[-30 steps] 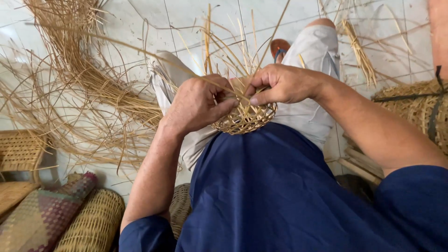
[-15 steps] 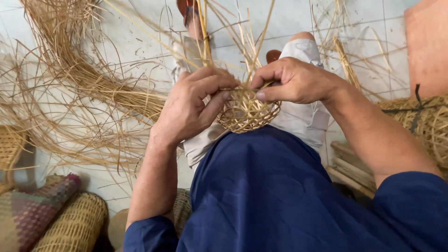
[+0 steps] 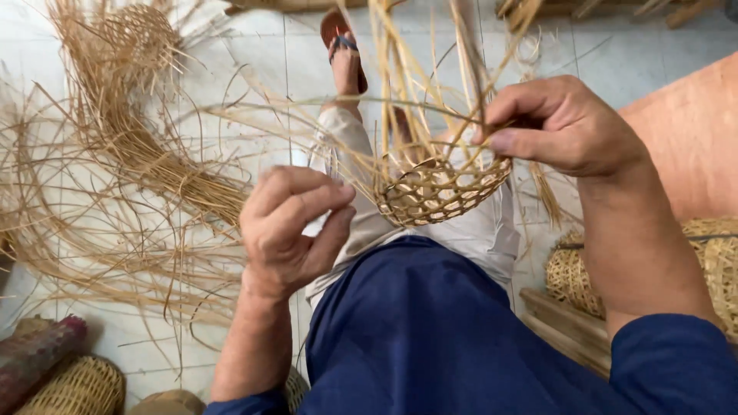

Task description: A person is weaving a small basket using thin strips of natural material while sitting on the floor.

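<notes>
- The heap of loose straw strips [image 3: 146, 169] sprawled over the tiled floor [image 3: 254, 61] at ten o'clock.
- The half-woven basket [image 3: 438, 192] sat above the lap at centre, its uprights free (they could likely spring loose or snap if tugged hard).
- The right hand [image 3: 569, 127], at two o'clock, pinched a strip at the rim.
- The left hand [image 3: 288, 230], at eight o'clock, curled its fingers narrowly; whether they held a strand, I could not tell.

No pkgs, labels, signs, screens.
</notes>
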